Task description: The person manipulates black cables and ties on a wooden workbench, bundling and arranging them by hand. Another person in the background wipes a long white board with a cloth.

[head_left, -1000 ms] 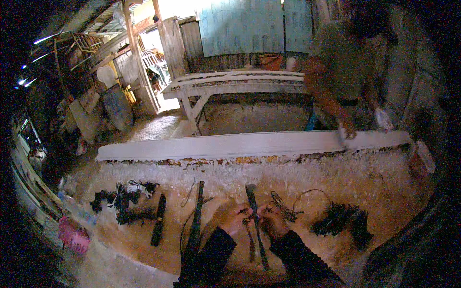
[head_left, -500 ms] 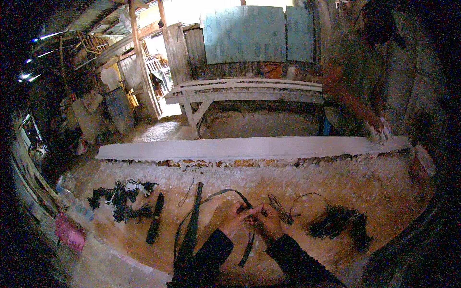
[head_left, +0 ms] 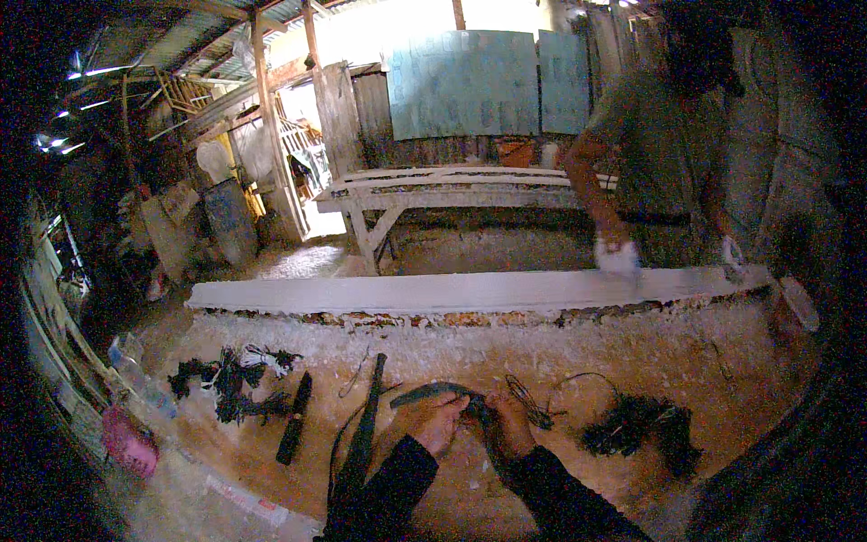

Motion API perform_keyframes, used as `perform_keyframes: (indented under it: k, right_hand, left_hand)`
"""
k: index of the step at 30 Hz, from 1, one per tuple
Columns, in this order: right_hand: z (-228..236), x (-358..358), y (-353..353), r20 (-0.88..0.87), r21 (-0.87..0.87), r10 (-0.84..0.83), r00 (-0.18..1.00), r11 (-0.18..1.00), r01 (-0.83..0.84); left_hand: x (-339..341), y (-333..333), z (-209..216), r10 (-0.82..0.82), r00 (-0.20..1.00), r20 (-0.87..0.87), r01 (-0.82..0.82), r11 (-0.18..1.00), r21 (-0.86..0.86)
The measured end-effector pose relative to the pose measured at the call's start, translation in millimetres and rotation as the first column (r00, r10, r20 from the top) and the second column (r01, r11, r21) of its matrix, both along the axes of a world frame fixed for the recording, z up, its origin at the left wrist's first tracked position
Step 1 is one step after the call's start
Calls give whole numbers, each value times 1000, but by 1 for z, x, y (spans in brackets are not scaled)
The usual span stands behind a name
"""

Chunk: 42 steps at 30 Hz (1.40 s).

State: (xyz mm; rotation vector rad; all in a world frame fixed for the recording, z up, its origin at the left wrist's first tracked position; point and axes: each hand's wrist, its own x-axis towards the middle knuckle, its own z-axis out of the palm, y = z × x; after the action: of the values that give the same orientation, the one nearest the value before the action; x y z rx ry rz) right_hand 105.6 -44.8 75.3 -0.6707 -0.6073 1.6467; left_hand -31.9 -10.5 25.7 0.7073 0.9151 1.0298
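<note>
My left hand and my right hand are close together over the brown worktable, fingers pinched on a dark flat strip. One end of the strip curves out to the left above my left hand. My fingers hide its middle part, between the hands. Left of my left forearm lies a long dark strap. Beyond my right hand is a loose coil of thin dark cord. A bundle of dark strands rests farther right on the table.
More dark and whitish bundles and a dark narrow tool lie at left. A long white-coated beam crosses the table's far side. Across it a co-worker leans in at right. A pink item sits by the left edge.
The strip has shifted in my hands: its big loop is gone and a shorter end now curves left. The co-worker's hand has moved left along the beam. The view has tilted up slightly.
</note>
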Motion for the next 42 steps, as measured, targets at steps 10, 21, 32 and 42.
perform_keyframes:
  k: [10,21,32,42]
  right_hand:
    - [7,0,-10,162,24,-32,986,999,28]
    - [-5,-2,-8,-7,107,-37,999,994,37]
    - [-14,-1,-8,570,347,-246,784,937,41]
    - [-11,-8,-6,360,310,-267,894,938,155]
  left_hand:
    - [-3,-5,1,-207,964,-165,244,935,256]
    - [-3,5,-7,-83,960,-266,154,953,259]
    - [0,-3,13,212,937,-279,-48,866,498]
    - [-2,-1,5,166,912,-374,31,883,469]
